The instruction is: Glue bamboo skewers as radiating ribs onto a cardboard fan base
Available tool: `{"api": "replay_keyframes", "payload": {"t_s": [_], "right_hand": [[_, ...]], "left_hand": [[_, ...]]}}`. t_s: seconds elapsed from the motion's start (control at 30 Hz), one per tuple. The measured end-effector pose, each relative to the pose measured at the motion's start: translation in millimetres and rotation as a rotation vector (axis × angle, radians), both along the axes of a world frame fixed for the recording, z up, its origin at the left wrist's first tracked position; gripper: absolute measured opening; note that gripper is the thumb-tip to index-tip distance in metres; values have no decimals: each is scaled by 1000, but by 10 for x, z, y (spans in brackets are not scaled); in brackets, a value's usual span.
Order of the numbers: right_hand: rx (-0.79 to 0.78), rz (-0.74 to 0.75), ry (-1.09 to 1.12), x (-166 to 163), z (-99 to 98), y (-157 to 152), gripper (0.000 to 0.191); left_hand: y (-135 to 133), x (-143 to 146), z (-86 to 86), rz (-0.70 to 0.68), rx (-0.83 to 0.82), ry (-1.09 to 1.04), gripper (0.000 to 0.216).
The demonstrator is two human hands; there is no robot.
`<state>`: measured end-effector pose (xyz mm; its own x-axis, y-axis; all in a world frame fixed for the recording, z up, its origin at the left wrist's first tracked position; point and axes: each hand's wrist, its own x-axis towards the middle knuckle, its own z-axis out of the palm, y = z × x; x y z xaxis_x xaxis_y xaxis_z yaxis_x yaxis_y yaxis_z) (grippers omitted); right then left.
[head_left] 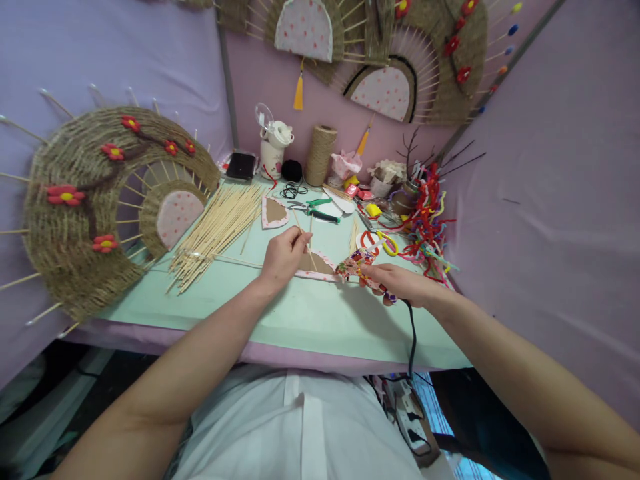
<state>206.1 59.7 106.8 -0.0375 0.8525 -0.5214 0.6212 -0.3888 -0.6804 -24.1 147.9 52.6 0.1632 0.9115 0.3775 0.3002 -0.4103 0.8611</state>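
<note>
My left hand (284, 259) is closed in a pinch on thin wooden sticks (311, 225) that poke up past the fingertips. Beneath those fingers lies a cardboard piece (325, 265) edged with pink-spotted white cloth. My right hand (405, 283) is wrapped round a glue gun (356, 264) covered in colourful patterned material, its tip pointing left at the cardboard's right end. A black cord (413, 333) runs down from its grip over the table edge. Just behind, a second cloth-edged cardboard piece (275, 212) lies on the table.
Left of my hand spreads a pile of wooden sticks (220, 227), beside a large twine-wound fan (85, 207). Green-handled pliers (323, 215), yellow-and-red scissors (385, 243), a twine spool (321, 155) and tangled red pipe cleaners (429, 213) lie behind. Purple cloth walls enclose the table (300, 313).
</note>
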Motion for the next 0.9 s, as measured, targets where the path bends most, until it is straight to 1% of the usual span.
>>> {"api": "replay_keyframes", "payload": {"t_s": [0.3, 0.73, 0.9], "right_hand": [[6, -8, 9, -15, 19, -16, 68], [-30, -35, 52, 38, -22, -15, 60], [-16, -21, 24, 52, -31, -8, 60]], "left_hand": [[-3, -3, 1, 8, -2, 16, 32], [-6, -4, 6, 11, -8, 10, 31], [-6, -3, 7, 3, -8, -3, 30]]}}
